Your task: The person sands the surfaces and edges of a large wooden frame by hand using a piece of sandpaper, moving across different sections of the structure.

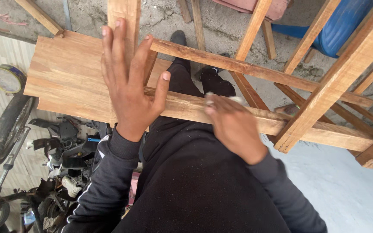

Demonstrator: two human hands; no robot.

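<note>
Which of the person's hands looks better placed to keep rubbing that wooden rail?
Probably the right hand: it lies curled on the wooden rail, with something pale under its fingertips. The left hand is spread open and flat, fingers up, holding nothing.

A long bare wooden rail [324, 131], pale brown with rough grain, runs across the view as part of an unfinished frame, joined at its far end to a thicker crossing beam [337, 77]. A small pale pad [221, 99], mostly hidden, lies pressed flat on the rail's top face. A wide flat wooden panel [65, 73] adjoins the rail's other end.
</note>
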